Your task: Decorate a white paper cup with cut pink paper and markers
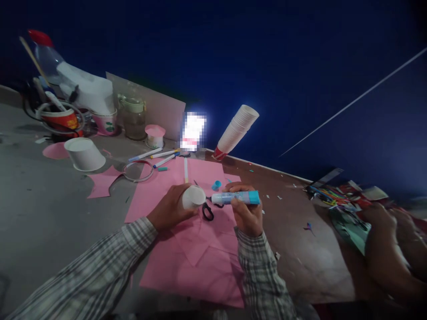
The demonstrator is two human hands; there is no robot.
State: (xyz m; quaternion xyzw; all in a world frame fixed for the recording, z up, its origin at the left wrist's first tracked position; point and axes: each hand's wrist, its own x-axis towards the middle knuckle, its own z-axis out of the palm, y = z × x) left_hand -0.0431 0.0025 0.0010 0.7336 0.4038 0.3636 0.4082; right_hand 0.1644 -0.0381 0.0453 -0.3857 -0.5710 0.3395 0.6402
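Note:
My left hand point(171, 206) is wrapped round a small white paper cup point(194, 197), held on its side with one end turned toward me. In my right hand point(247, 214) lies a blue and white glue stick point(235, 198), its white tip pointing left and close to the cup. Its loose blue cap point(216, 185) rests on the pink paper just beyond. Black-handled scissors point(208, 212) lie beneath and between my hands, partly hidden. Pink paper sheets point(187, 284) spread under both hands.
At the left stand an upturned white cup point(85, 154), a glass jar point(132, 118) and a red cup of tools point(62, 122). Markers point(145, 154) and a tape ring point(138, 171) lie nearer. A tall cup stack point(236, 131) leans behind; another person's arm point(383, 249) is at right.

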